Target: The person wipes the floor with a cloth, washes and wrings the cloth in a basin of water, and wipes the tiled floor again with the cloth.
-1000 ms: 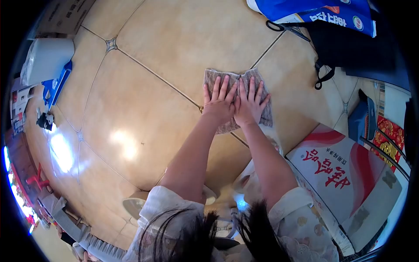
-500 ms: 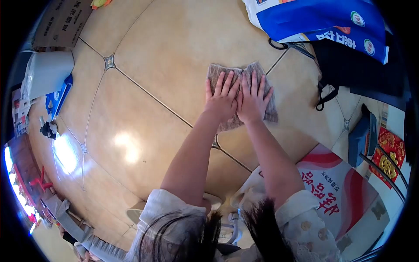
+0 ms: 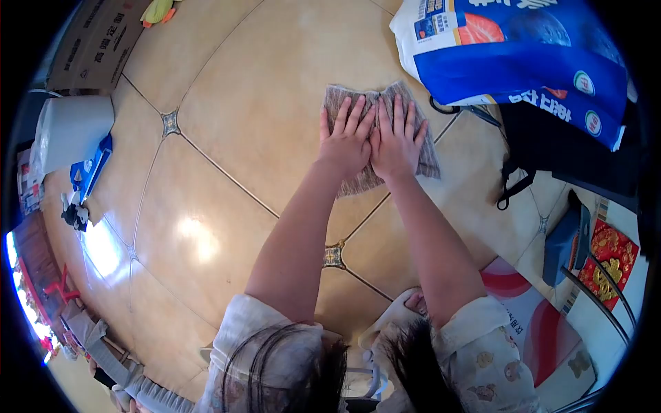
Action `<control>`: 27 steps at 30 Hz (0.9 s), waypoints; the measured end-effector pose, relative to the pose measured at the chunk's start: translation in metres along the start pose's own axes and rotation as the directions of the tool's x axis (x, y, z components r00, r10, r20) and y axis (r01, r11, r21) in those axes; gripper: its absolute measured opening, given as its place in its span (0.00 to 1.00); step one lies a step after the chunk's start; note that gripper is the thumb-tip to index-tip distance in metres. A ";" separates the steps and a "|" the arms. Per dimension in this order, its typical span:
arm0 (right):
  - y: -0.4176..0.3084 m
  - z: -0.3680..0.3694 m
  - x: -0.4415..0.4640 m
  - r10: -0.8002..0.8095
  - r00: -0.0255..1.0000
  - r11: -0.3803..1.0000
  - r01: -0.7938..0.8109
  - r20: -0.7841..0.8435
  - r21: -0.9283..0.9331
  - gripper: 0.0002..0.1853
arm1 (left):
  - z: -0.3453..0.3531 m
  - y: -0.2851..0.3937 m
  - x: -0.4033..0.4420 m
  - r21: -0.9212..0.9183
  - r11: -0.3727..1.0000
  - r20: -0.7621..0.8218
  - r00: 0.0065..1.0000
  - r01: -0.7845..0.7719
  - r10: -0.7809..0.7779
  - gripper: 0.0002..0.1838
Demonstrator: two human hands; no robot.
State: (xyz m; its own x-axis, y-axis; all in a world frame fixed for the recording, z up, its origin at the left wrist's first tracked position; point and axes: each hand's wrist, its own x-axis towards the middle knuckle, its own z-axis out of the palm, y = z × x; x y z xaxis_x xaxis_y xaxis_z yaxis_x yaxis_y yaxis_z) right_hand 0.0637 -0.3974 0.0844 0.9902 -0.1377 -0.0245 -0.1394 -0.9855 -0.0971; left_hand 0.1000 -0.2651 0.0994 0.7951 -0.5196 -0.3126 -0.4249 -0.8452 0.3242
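A greyish-brown cloth point(image 3: 358, 180) lies spread on the tiled floor point(image 3: 227, 124) ahead of me. My left hand point(image 3: 344, 143) rests flat on its left half, fingers stretched out and a little apart. Beside it, my right hand point(image 3: 397, 144) presses flat on the right half with its fingers spread. The two thumbs meet or nearly meet at the middle of the cloth. Both forearms reach straight forward over the floor.
A blue printed bag point(image 3: 482, 69) stands at the upper right, beside a black bag point(image 3: 551, 144). A red-and-white box point(image 3: 530, 310) is at the lower right. On the left are a cardboard box point(image 3: 96, 48) and a white bin point(image 3: 79, 127).
Both hands and the cloth have slid forward over the tiles, away from me. The view has tilted, so the blue bag and floor appear lower. Both hands stay flat on the cloth.
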 end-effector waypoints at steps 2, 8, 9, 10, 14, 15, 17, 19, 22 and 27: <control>-0.003 0.002 0.020 -0.007 1.000 1.000 0.006 -0.017 -0.010 0.33 | -0.002 -0.009 0.015 0.015 1.000 -0.025 1.000 0.003 -0.003 0.36; -0.010 0.011 0.084 -0.024 0.996 0.998 0.020 -0.083 -0.054 0.32 | -0.022 -0.037 0.066 0.030 0.999 -0.130 0.991 -0.013 0.016 0.35; -0.010 0.014 0.092 -0.023 0.994 0.999 0.020 -0.103 -0.033 0.32 | -0.024 -0.042 0.074 0.038 0.999 -0.136 0.990 -0.014 0.019 0.35; -0.011 0.016 0.100 -0.023 0.991 1.000 0.021 -0.131 -0.012 0.32 | -0.029 -0.046 0.082 0.050 0.999 -0.149 0.989 -0.017 0.024 0.35; -0.010 0.022 0.104 -0.051 0.978 0.999 0.049 -0.203 -0.011 0.32 | -0.022 -0.047 0.081 0.046 0.999 -0.243 0.970 0.024 -0.012 0.33; -0.011 0.022 0.102 -0.063 0.975 0.998 0.063 -0.214 -0.007 0.32 | -0.017 -0.047 0.076 0.044 0.998 -0.280 0.960 0.047 -0.032 0.33; -0.017 0.023 0.090 -0.097 0.973 0.995 0.097 -0.210 -0.008 0.33 | -0.010 -0.050 0.057 0.026 0.998 -0.336 0.941 0.051 -0.039 0.32; -0.027 0.021 0.065 -0.123 0.974 0.992 0.120 -0.190 -0.031 0.33 | -0.002 -0.053 0.032 0.016 0.999 -0.374 0.927 0.042 -0.033 0.32; -0.048 0.013 0.021 -0.128 0.987 0.992 0.127 -0.100 -0.021 0.34 | 0.008 -0.058 -0.020 0.037 0.999 -0.396 0.918 0.037 -0.020 0.32; -0.074 0.016 -0.070 -0.154 0.986 0.988 0.156 -0.064 0.013 0.35 | 0.038 -0.047 -0.113 0.041 0.993 -0.340 0.936 0.113 -0.092 0.34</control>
State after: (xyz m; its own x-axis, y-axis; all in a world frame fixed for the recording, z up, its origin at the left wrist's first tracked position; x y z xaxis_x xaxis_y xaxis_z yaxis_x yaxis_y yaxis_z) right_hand 0.0047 -0.3137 0.0770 0.9985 0.0101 0.0541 0.0162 -0.9935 -0.1129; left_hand 0.0141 -0.1715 0.0858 0.9305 -0.3658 -0.0186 -0.3499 -0.9029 0.2495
